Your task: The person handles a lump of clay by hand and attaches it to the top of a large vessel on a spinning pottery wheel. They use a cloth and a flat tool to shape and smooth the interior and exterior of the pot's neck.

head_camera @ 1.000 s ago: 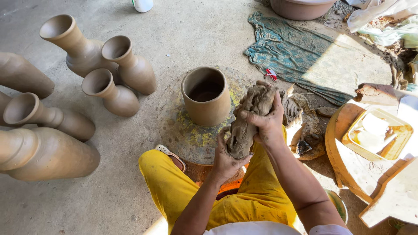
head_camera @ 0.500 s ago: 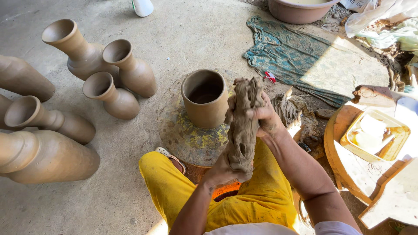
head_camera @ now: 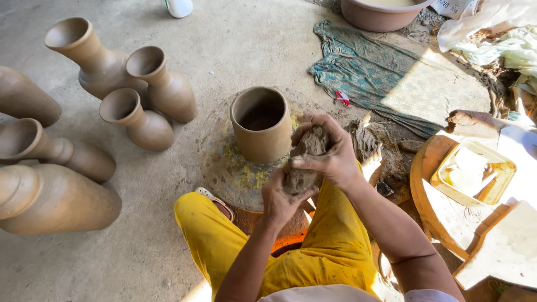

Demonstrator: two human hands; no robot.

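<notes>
Got a lump of wet clay [head_camera: 305,162] squeezed between both hands, just above my lap. Right hand [head_camera: 330,154] is curled tight over the top, left hand [head_camera: 282,198] cupped closed under the bottom. Just left of the right hand, an open clay pot [head_camera: 262,124] stands on the wheel [head_camera: 224,168]. Unfired vases [head_camera: 140,95] stand well off left on the floor.

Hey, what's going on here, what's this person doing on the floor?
A person in yellow trousers sits on the floor and presses a lump of clay between both hands, the left hand below and the right hand on top. Just in front stands an open clay pot on a round wheel. Several finished vases stand and lie to the left, and a green cloth is spread on the floor beyond.
</notes>
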